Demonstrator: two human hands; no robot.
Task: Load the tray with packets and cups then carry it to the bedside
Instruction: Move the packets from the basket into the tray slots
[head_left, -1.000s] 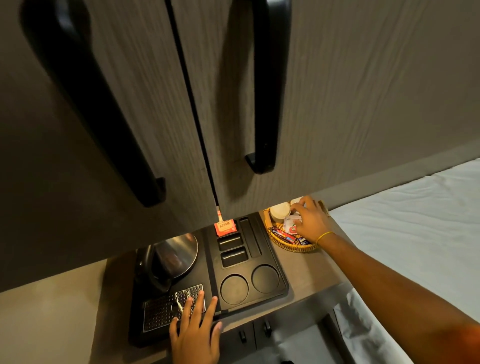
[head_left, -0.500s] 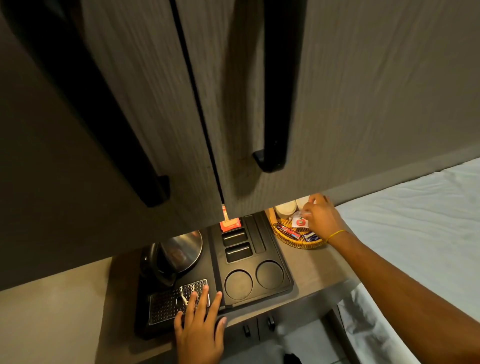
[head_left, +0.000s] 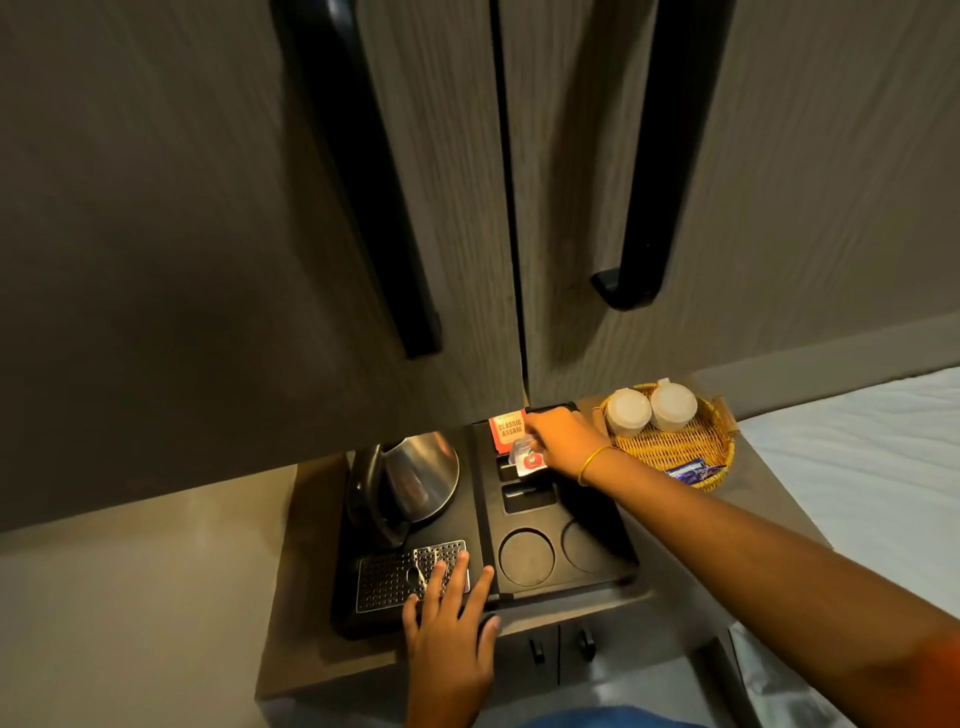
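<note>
Where the two tall cupboard doors (head_left: 675, 208) with their long black handles fill the upper view, a narrow tabletop (head_left: 311, 597) juts out below them, with the white bed (head_left: 857, 467) just to its right. On the tabletop sits a black tray (head_left: 545, 592), moulded with two round cup wells at the front and small rectangular slots behind them. A steel kettle (head_left: 410, 478) stands on the tray's left half, behind a perforated metal grille (head_left: 389, 571). Just beside the tray, to its right, is a round wicker basket (head_left: 675, 447) holding two white lidded cups (head_left: 649, 410) side by side at the back and a blue packet (head_left: 688, 472) at its front edge. The left hand (head_left: 449, 618) lies flat with fingers spread across the grille and the tray's front edge. The right hand (head_left: 561, 439), a yellow band on its wrist, reaches over the tray's back slots, pinching a small white packet with a red mark (head_left: 527, 457) between its fingertips. Behind that, a red tea packet (head_left: 506, 428) printed "Classic Assam" stands upright in the rearmost slot. Both round wells are bare.
</note>
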